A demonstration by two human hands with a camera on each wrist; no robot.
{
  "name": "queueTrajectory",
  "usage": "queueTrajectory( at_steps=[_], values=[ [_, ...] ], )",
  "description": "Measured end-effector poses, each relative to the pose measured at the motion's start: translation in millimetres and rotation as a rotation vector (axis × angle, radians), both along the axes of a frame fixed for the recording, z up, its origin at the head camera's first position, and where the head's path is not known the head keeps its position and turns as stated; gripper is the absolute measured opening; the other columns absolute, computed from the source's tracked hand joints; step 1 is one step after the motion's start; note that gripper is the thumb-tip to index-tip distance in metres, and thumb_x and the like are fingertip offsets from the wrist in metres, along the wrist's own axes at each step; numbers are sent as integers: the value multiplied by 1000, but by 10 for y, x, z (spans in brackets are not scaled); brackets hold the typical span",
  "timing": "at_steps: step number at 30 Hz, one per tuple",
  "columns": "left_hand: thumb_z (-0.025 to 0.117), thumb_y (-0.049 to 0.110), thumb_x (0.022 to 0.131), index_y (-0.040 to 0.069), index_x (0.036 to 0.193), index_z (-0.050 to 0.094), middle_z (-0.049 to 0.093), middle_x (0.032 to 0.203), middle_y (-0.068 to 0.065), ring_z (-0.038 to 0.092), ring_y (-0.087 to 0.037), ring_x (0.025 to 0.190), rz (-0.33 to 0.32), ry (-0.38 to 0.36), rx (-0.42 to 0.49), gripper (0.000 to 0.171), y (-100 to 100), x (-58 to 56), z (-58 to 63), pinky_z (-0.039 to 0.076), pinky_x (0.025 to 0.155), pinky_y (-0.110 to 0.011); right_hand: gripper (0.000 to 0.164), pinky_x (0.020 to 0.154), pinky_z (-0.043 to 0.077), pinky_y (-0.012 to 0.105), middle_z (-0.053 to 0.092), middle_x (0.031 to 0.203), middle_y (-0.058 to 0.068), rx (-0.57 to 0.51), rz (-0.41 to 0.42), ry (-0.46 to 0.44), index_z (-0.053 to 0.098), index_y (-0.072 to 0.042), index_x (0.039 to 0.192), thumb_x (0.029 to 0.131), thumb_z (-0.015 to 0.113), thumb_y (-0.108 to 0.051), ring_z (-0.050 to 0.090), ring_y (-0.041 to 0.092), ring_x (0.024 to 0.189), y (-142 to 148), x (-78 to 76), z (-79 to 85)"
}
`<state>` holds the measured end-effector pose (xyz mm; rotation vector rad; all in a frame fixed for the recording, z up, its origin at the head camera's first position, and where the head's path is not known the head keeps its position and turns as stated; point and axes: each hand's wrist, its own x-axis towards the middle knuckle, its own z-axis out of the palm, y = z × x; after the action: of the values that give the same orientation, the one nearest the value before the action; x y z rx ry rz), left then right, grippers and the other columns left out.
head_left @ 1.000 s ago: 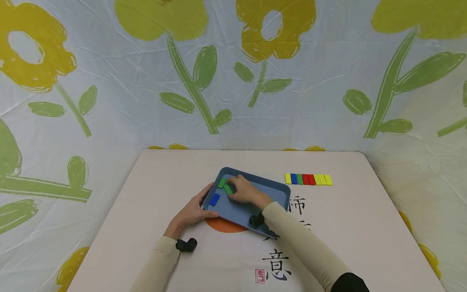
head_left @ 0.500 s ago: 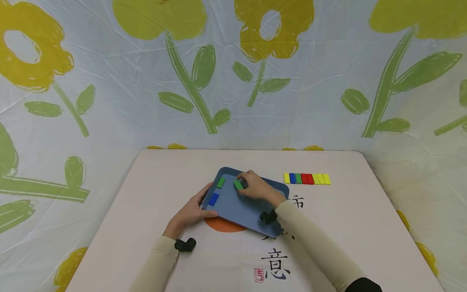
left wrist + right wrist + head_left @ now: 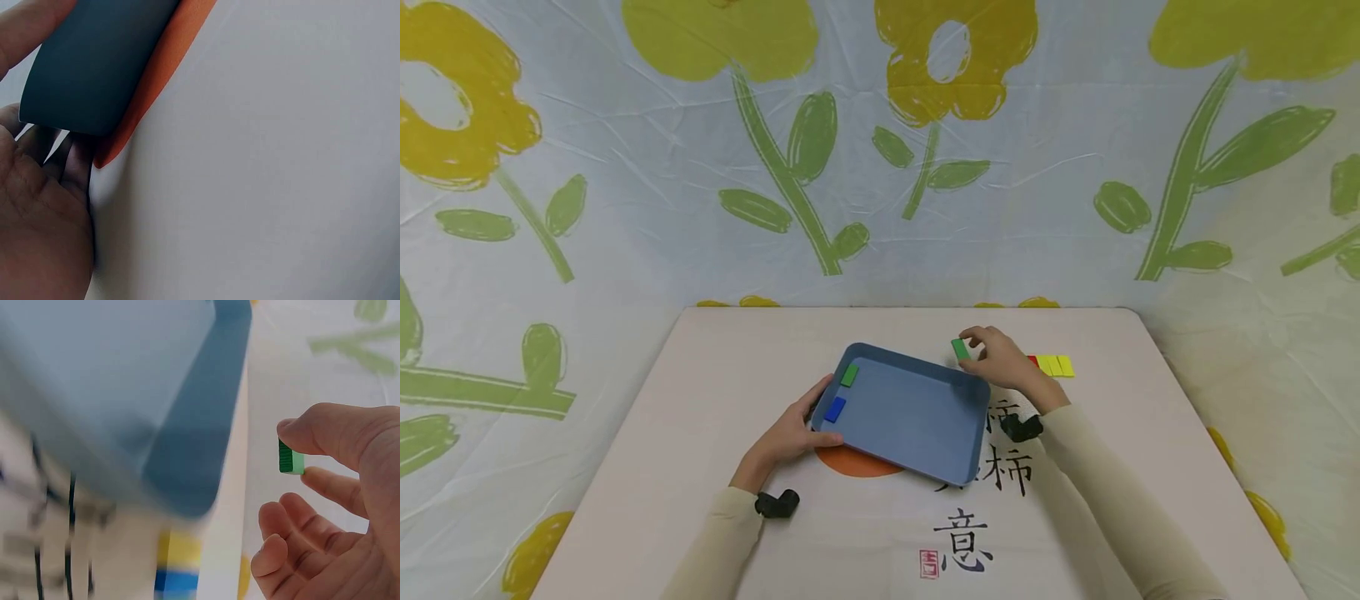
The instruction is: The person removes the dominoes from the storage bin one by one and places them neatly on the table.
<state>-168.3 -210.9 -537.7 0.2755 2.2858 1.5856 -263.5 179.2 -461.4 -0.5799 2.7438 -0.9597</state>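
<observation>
My left hand (image 3: 788, 435) grips the left end of a blue tray (image 3: 910, 421), thumb over the rim and fingers beneath, as the left wrist view shows. Between thumb and fingertip, my right hand (image 3: 1003, 360) pinches a small green tile (image 3: 960, 349), held up just beyond the tray's far right corner. The right wrist view shows this tile's ridged dark side, with the other fingers loosely curled below. Inside the tray at its left end lie another green tile (image 3: 849, 375) and a blue tile (image 3: 835, 408).
On the table (image 3: 700, 375), a row of coloured tiles, including yellow ones (image 3: 1056, 366), lies right of the tray, partly hidden by my right hand. An orange printed shape (image 3: 857, 461) and black characters (image 3: 962, 542) mark the tablecloth. A flower-printed curtain (image 3: 1022, 208) stands behind.
My right hand has lifted the green tile from the tray's left part and carried it right, past the far rim towards the row. My left hand stays on the tray.
</observation>
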Motion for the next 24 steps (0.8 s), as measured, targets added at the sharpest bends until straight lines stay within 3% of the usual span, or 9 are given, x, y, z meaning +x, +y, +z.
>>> queueTrajectory(
  at_steps=[5, 10, 17, 24],
  values=[
    [79, 16, 80, 28, 156, 14, 15, 162, -6, 15, -32, 148, -7, -10, -4, 101, 32, 44, 123, 15, 117, -60, 53, 76, 55, 47, 54, 121, 27, 10, -70, -3, 49, -2, 136, 91, 66, -21, 60, 43, 102, 424, -47, -53],
    [79, 16, 79, 26, 156, 16, 17, 161, -7, 17, -33, 147, -3, -7, -2, 99, 63, 98, 253, 17, 116, -61, 53, 83, 53, 52, 55, 122, 28, 80, -166, -23, 48, 0, 135, 90, 65, -23, 58, 44, 108, 790, -73, -204],
    [79, 15, 80, 26, 156, 16, 17, 161, -7, 17, -32, 147, 3, 2, -6, 99, 71, 100, 254, 15, 117, -60, 55, 80, 54, 47, 55, 120, 28, 120, -247, -61, 45, 1, 137, 92, 62, -25, 56, 39, 102, 1196, -43, -330],
    [79, 15, 80, 25, 156, 16, 18, 161, -8, 18, -33, 147, 1, 1, -4, 99, 70, 96, 258, 15, 116, -61, 57, 85, 52, 54, 49, 125, 34, 141, -280, -93, 42, 5, 137, 93, 60, -25, 53, 46, 108, 1524, -32, -384]
  ],
)
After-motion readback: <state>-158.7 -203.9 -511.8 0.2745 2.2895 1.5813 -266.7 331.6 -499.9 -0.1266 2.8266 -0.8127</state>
